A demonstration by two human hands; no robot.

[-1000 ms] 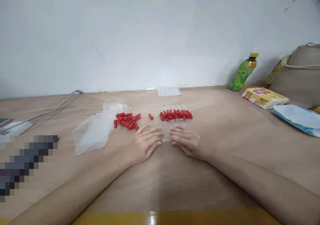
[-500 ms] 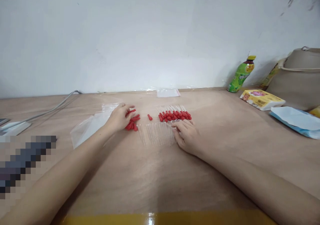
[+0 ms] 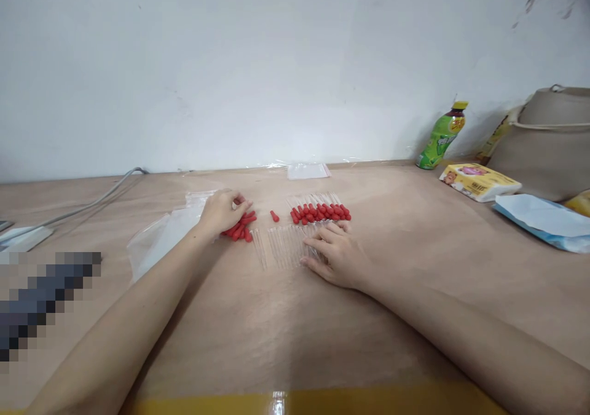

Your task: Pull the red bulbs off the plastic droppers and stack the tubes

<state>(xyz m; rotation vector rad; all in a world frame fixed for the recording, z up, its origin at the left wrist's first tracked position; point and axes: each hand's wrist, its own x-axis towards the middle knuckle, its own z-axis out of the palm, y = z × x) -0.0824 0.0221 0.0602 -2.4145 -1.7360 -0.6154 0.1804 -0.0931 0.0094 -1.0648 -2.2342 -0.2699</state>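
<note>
Red bulbs (image 3: 238, 229) in a loose pile: best to lift one at a time with the left hand (image 3: 220, 212), using only light pressure from the right hand (image 3: 340, 255) to avoid rolling the clear tubes (image 3: 281, 247). Directly below the left fingers, curled nearly together, for the pile, with no telling whether gripping a bulb; under and beside the right fingers, loosely spread and apparently unclenched, for the tubes.
</note>
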